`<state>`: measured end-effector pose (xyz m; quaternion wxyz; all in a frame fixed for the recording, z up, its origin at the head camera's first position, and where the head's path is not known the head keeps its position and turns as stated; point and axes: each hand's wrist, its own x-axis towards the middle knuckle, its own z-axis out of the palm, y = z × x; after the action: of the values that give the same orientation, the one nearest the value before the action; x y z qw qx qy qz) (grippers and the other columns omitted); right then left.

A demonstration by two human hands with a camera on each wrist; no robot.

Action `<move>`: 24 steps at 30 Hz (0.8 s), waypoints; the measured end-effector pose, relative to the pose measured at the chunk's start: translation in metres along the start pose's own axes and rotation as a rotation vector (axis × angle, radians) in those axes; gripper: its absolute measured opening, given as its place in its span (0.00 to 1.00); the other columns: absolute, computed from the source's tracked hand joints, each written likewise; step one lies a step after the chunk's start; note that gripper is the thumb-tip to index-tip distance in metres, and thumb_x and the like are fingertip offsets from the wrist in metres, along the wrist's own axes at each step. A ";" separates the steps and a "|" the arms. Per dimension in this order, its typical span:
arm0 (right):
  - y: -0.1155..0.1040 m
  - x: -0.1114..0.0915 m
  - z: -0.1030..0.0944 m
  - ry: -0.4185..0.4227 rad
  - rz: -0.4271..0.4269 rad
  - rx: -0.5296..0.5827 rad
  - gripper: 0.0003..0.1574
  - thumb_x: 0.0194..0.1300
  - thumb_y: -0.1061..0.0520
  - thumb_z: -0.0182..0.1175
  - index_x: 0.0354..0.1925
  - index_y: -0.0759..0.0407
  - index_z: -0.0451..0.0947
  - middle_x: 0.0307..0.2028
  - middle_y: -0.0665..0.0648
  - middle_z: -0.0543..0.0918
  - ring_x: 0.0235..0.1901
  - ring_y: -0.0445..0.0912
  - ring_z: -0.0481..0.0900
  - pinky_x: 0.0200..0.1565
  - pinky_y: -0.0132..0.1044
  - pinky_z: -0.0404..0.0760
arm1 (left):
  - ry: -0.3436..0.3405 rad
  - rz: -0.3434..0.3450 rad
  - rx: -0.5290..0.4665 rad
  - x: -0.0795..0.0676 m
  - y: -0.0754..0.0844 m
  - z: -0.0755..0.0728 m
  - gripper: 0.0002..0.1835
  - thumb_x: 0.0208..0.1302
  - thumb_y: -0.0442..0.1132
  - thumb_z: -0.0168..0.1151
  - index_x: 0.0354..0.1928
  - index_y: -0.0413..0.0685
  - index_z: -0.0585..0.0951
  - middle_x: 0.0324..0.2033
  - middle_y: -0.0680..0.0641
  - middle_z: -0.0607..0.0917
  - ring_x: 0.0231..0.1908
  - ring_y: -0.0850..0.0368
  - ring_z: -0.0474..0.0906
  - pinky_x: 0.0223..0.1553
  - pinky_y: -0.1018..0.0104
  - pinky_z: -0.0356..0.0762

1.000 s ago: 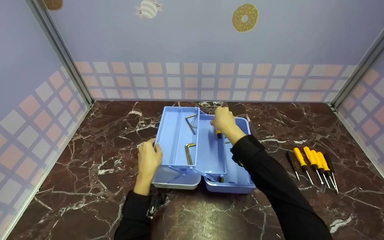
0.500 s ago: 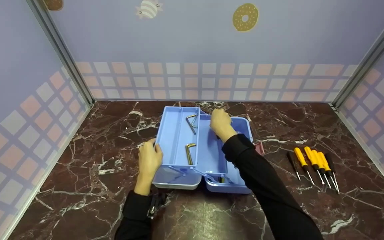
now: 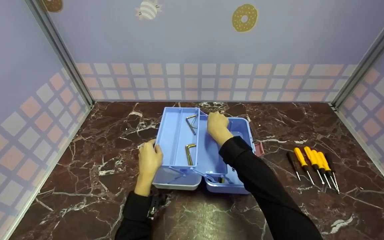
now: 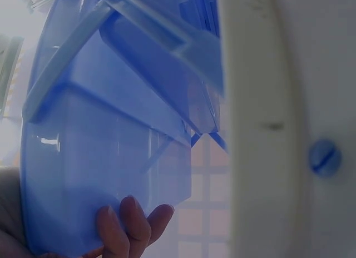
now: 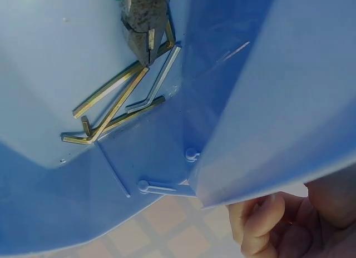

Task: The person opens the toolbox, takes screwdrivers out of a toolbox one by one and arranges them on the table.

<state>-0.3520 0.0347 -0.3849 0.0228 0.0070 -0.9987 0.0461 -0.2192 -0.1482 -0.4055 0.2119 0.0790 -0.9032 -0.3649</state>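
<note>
My left hand [image 3: 149, 157] grips the left side of the raised upper tray [image 3: 173, 136] of a blue cantilever toolbox. In the left wrist view its fingers [image 4: 132, 224] curl round the blue plastic. My right hand [image 3: 217, 126] is over the back of the lower tray [image 3: 208, 156]. Its fingers [image 5: 261, 219] are curled at that tray's rim in the right wrist view; I cannot tell what they hold. Gold and dark hex keys [image 3: 189, 155] lie in the upper tray. Pliers [image 5: 143, 30] and more hex keys [image 5: 119, 105] lie in the toolbox bottom.
Several screwdrivers [image 3: 312, 161] with yellow or black handles lie on the dark marble-patterned table to the right. A reddish latch [image 3: 259, 148] sticks out from the toolbox's right side. Patterned panels [image 3: 192, 50] stand behind and at both sides.
My right hand has moved left over the lower tray. The yellow-and-black handle seen below it a second ago is now hidden. The reddish latch has come into sight. My left hand stays put.
</note>
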 end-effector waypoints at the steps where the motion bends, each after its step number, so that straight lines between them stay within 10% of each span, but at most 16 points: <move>1: 0.000 -0.001 0.000 0.000 -0.002 0.006 0.15 0.60 0.64 0.47 0.42 0.62 0.78 0.42 0.61 0.79 0.40 0.55 0.78 0.32 0.46 0.78 | -0.001 0.000 0.000 0.000 0.000 0.000 0.14 0.57 0.29 0.49 0.43 0.28 0.77 0.37 0.30 0.79 0.38 0.34 0.76 0.37 0.45 0.72; 24: 0.033 -0.020 -0.078 0.042 -0.102 0.355 0.13 0.50 0.57 0.62 0.29 0.68 0.74 0.30 0.64 0.78 0.30 0.55 0.77 0.33 0.43 0.77 | 0.003 -0.010 -0.007 -0.001 -0.001 0.002 0.14 0.58 0.29 0.48 0.44 0.28 0.77 0.38 0.28 0.78 0.39 0.33 0.75 0.38 0.45 0.71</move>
<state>-0.3293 0.0755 -0.3114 0.0442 0.0608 -0.9725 0.2204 -0.2190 -0.1472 -0.4073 0.2115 0.0833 -0.9012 -0.3689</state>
